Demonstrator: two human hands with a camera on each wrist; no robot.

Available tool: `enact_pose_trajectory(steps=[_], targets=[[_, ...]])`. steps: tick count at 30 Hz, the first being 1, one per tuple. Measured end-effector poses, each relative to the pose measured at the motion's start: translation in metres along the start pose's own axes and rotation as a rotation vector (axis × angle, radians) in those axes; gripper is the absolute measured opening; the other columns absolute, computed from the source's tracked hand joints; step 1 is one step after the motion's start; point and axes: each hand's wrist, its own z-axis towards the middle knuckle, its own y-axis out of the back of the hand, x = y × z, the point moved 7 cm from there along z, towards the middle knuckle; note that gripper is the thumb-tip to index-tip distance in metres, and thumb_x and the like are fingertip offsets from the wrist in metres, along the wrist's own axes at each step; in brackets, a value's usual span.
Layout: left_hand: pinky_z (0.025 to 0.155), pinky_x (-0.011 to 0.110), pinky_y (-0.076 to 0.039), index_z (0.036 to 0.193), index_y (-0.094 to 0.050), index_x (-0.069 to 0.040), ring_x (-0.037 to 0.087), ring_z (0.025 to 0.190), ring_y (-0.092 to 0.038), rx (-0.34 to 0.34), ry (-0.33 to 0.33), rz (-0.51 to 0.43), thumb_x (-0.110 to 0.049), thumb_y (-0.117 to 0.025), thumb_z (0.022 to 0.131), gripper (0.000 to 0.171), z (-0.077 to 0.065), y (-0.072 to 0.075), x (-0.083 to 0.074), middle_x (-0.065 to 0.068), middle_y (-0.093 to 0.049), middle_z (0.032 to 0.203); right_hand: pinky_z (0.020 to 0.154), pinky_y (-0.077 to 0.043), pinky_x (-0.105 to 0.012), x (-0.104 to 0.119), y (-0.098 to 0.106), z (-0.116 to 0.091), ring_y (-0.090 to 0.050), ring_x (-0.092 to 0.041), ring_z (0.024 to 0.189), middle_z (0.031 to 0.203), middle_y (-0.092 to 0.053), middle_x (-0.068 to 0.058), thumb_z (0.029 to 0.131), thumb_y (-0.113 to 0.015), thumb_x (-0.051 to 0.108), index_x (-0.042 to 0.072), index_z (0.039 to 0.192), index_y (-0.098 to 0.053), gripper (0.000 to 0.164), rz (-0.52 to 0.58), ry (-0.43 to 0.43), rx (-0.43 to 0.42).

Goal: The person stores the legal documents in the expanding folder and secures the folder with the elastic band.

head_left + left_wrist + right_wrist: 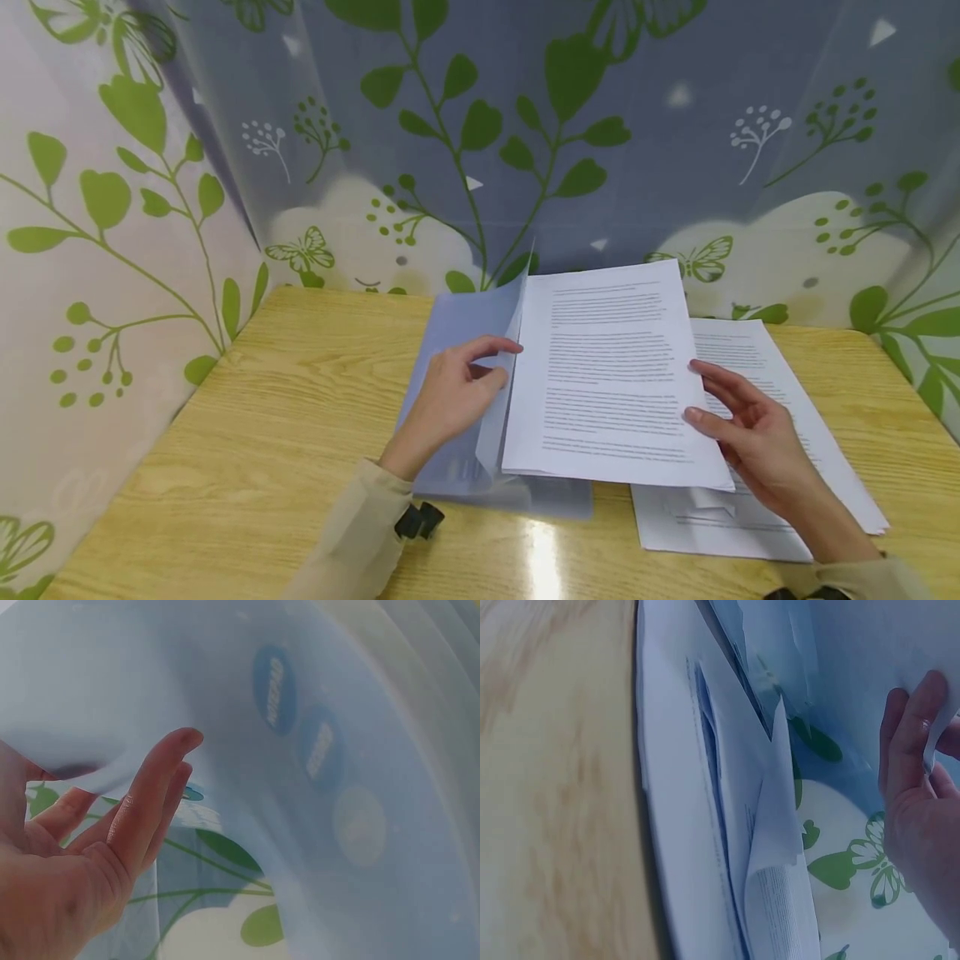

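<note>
The right hand [757, 437] has its grip clamped on the right edge of a raised stack [607, 375], above papers [720, 537] lying toward the bench's [247, 417] right edge, while the left hand [453, 387] pinches the upturned flap [493, 433] of the folder [456, 457], which lies mid-bench, reaching toward the back edge before a leafy curtain [337, 75].

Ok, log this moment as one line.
left hand: holds translucent folder flap | right hand: pinches printed sheets | other papers: on table

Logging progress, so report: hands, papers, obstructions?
Left hand holding raised translucent folder cover. Right hand pinching printed pages. Second printed stack partly beneath; no obstruction visible.
</note>
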Motion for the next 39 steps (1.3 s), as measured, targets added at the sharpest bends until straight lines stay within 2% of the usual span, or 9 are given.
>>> enact_pose_trajectory(steps=[5, 9, 12, 14, 19, 31, 39], targets=[[0.056, 0.026, -0.044, 0.117, -0.075, -0.019, 0.015, 0.087, -0.075, 0.000, 0.005, 0.001, -0.010, -0.055, 0.087, 0.038, 0.000, -0.001, 0.000, 0.008, -0.068, 0.134, 0.071, -0.060, -0.023, -0.001, -0.003, 0.002, -0.071, -0.007, 0.096, 0.133, -0.063, 0.011, 0.096, -0.059, -0.009, 0.020, 0.149, -0.051, 0.061, -0.035, -0.022, -0.013], [0.059, 0.027, -0.047, 0.117, -0.076, -0.020, 0.014, 0.087, -0.075, 0.000, 0.009, 0.004, -0.010, -0.055, 0.087, 0.038, 0.000, -0.001, 0.000, 0.006, -0.068, 0.134, 0.064, -0.056, -0.019, 0.000, -0.006, 0.003, -0.070, -0.005, 0.091, 0.133, -0.063, 0.012, 0.096, -0.061, -0.008, 0.020, 0.149, -0.051, 0.061, -0.059, -0.028, -0.017], [0.061, 0.027, -0.049, 0.117, -0.076, -0.020, 0.014, 0.087, -0.076, 0.002, 0.006, 0.005, -0.010, -0.055, 0.086, 0.038, 0.000, -0.001, 0.000, 0.007, -0.068, 0.134, 0.064, -0.056, -0.020, 0.000, -0.008, 0.004, -0.071, -0.005, 0.091, 0.132, -0.063, 0.012, 0.096, -0.061, -0.006, 0.020, 0.150, -0.049, 0.061, -0.073, -0.041, -0.017], [0.062, 0.028, -0.049, 0.117, -0.076, -0.020, 0.014, 0.087, -0.076, 0.004, 0.006, 0.004, -0.010, -0.055, 0.086, 0.038, 0.000, -0.002, 0.000, 0.007, -0.068, 0.134, 0.070, -0.060, -0.024, -0.001, -0.009, 0.005, -0.071, -0.007, 0.095, 0.133, -0.062, 0.011, 0.097, -0.062, -0.005, 0.020, 0.151, -0.048, 0.061, -0.076, -0.053, -0.015], [0.061, 0.027, -0.047, 0.117, -0.075, -0.020, 0.013, 0.087, -0.075, 0.008, 0.014, 0.004, -0.011, -0.054, 0.086, 0.039, 0.000, -0.002, 0.000, 0.007, -0.068, 0.135, 0.075, -0.061, -0.027, -0.002, -0.010, 0.008, -0.070, -0.007, 0.099, 0.133, -0.060, 0.013, 0.097, -0.064, -0.001, 0.022, 0.153, -0.046, 0.062, -0.113, -0.084, -0.033], [0.060, 0.027, -0.048, 0.116, -0.076, -0.020, 0.013, 0.086, -0.075, 0.006, -0.006, 0.008, -0.010, -0.054, 0.086, 0.038, 0.001, -0.002, -0.001, 0.007, -0.069, 0.133, 0.074, -0.061, -0.027, 0.002, -0.018, 0.016, -0.070, -0.007, 0.099, 0.135, -0.058, 0.014, 0.098, -0.066, 0.005, 0.022, 0.154, -0.046, 0.062, -0.159, -0.096, -0.026], [0.056, 0.026, -0.044, 0.114, -0.076, -0.027, 0.012, 0.084, -0.073, 0.013, 0.002, 0.007, -0.011, -0.054, 0.086, 0.038, 0.000, -0.002, -0.002, 0.004, -0.069, 0.132, 0.073, -0.061, -0.028, 0.002, -0.029, 0.024, -0.071, -0.008, 0.098, 0.134, -0.058, 0.010, 0.098, -0.066, 0.007, 0.021, 0.154, -0.044, 0.061, -0.172, -0.097, 0.005]])
